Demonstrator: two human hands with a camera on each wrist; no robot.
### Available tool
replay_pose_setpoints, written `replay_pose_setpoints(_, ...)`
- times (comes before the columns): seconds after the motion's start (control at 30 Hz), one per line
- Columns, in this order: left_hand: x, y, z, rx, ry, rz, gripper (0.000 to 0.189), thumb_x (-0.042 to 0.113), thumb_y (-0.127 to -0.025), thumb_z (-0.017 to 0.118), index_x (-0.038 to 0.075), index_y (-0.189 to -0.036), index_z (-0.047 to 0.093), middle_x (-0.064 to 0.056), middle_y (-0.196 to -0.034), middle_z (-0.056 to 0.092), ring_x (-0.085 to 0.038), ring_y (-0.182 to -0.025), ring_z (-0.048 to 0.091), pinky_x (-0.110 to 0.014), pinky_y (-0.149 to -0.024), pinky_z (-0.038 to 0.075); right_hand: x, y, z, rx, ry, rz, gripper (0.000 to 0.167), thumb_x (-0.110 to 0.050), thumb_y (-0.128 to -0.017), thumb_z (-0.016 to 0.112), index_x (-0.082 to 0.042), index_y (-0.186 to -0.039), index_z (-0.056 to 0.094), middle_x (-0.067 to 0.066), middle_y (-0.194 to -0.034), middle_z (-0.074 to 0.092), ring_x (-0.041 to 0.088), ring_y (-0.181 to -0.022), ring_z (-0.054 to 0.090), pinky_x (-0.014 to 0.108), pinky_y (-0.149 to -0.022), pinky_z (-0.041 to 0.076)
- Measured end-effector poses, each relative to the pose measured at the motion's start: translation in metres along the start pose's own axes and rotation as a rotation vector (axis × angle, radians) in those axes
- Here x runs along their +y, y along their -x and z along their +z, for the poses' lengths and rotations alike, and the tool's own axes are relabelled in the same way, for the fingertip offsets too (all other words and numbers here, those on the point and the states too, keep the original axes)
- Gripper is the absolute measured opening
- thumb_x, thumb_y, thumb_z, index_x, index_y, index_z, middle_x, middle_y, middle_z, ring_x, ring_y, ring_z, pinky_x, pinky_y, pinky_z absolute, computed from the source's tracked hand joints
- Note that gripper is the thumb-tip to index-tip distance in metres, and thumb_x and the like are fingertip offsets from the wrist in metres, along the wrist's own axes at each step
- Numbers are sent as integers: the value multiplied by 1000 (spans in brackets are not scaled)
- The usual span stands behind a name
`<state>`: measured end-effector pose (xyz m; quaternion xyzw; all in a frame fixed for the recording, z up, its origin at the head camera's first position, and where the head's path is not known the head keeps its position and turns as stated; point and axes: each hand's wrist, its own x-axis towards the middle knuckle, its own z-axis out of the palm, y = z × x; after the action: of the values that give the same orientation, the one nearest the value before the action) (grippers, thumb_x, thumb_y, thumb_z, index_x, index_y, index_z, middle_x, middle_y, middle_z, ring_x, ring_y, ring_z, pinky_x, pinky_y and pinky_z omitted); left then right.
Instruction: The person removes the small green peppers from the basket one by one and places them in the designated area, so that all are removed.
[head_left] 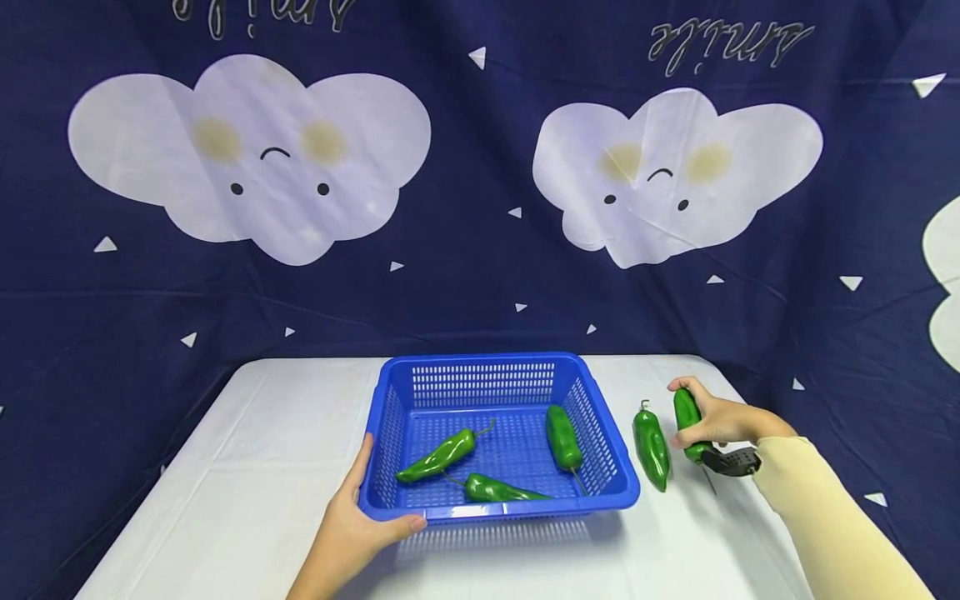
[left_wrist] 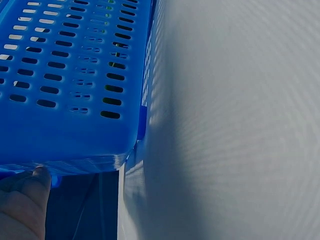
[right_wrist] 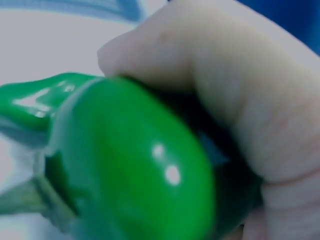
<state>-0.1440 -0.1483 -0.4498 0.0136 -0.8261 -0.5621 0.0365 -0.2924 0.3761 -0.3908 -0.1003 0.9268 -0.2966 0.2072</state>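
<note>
A blue plastic basket [head_left: 480, 513] stands on the white table with several green peppers inside. One pepper [head_left: 442, 457] lies at its left, another [head_left: 504, 489] along the front, a third [head_left: 564, 438] by the right wall. My left hand [head_left: 356, 525] holds the basket's front left corner, thumb at the front rim and fingers along the left side. To the right of the basket, my right hand [head_left: 723, 419] grips a green pepper [head_left: 686, 412] between thumb and fingers; its stem end [right_wrist: 47, 192] shows up close in the right wrist view. Beside it lies another pepper [head_left: 651, 450].
The white tablecloth [head_left: 247, 467] extends on both sides of the basket. Behind the table hangs a dark blue curtain [head_left: 480, 292] printed with upside-down clouds. A black wrist device [head_left: 733, 462] sits by the right cuff.
</note>
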Motion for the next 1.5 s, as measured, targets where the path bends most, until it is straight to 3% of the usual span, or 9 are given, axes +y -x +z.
replay_pose_setpoints(0.3,3,-1,0,-2,-8,-8,133,41,-62,93,22,-161,7,-18,-166,15,-44,-151,17,-61,-118,23,17,-2,14,-44,-39,63,91,-24,-75,79,-15,-141,17,9,-90,51,19,-72,50,27,-55,38)
replay_pose_setpoints(0.53,1,-2,-1,-2,-3,2,133,40,-62,94,21,-161,7,-16,-166,14,-43,-151,16,-60,-119,22,25,-4,22,-67,-43,93,90,-27,-75,83,-14,-141,23,11,-94,46,17,-68,43,26,-54,34)
replay_pose_setpoints(0.7,1,-3,0,-2,-4,0,134,40,-62,94,22,-161,6,-16,-166,13,-43,-151,16,-61,-119,22,30,-6,25,-85,-54,76,89,-29,-76,86,-10,-139,25,15,-106,47,23,-89,49,30,-69,44)
replay_pose_setpoints(0.83,1,-3,0,-4,-4,0,134,40,-62,94,23,-161,7,-16,-166,14,-43,-151,16,-61,-119,22,31,-8,29,-96,-51,34,86,-29,-77,86,-7,-136,27,16,-110,49,24,-97,52,31,-81,47)
replay_pose_setpoints(1.1,1,-2,-1,-3,-5,-1,133,40,-62,94,23,-161,7,-17,-166,14,-43,-151,16,-61,-118,22,25,-12,35,-114,43,37,84,-37,-78,85,-7,-136,32,13,-110,51,25,-102,52,36,-88,47)
replay_pose_setpoints(1.33,0,-1,-1,-3,2,3,133,39,-62,94,22,-161,7,-18,-166,15,-43,-151,17,-60,-119,22,21,-10,37,-115,67,94,97,-43,-80,82,-7,-148,23,19,-113,49,29,-102,52,42,-86,52)
replay_pose_setpoints(1.5,0,1,-1,-4,13,5,133,37,-62,94,20,-161,7,-17,-166,15,-42,-151,18,-60,-119,22,8,-7,34,-79,229,148,107,-58,-80,76,-8,-153,16,20,-107,53,29,-92,54,42,-81,52)
